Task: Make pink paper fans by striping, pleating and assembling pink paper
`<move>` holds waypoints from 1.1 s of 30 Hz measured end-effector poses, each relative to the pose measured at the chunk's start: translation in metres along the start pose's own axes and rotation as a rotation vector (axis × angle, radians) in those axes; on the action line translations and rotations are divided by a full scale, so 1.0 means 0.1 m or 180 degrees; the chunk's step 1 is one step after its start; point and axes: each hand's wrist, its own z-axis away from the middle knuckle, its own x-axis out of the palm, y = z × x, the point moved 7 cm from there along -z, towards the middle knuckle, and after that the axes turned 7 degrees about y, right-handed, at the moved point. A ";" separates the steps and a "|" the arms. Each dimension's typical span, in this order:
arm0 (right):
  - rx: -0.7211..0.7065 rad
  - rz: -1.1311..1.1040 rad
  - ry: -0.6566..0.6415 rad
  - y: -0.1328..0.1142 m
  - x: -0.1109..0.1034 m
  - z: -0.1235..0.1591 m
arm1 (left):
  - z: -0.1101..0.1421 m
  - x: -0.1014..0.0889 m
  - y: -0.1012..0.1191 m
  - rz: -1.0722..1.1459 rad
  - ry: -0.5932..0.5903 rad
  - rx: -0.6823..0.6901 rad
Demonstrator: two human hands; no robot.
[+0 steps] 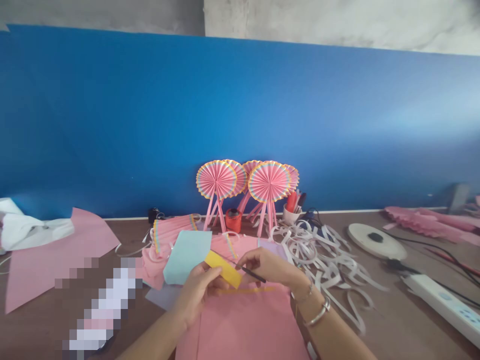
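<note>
Pinched between the thumb and fingers of my left hand (198, 287) is a small strip of yellow paper (225, 270). My right hand (266, 265) is closed around a slim dark tool (255, 274), held slantwise along the strip's upper edge; its exact kind is hard to make out. Beneath both hands lies a large sheet of pink paper (247, 325), with a thin yellow line along its far edge. A light blue paper sheet (189, 257) rests just beyond my left hand, partly over pleated pink paper (172, 232).
Pink pleated paper fans (216, 181) stand against the blue partition (150, 115). Curled white paper strips (322, 250) pile up at the right. Farther right are a round white device (375, 241) and a power strip (446, 305) with cables. Another pink sheet (56, 265) lies left.
</note>
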 end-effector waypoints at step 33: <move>0.0115 0.1800 0.1596 0.00 0.29 -0.23 | 0.62 0.61 -0.59 -0.4524 -0.2044 0.4157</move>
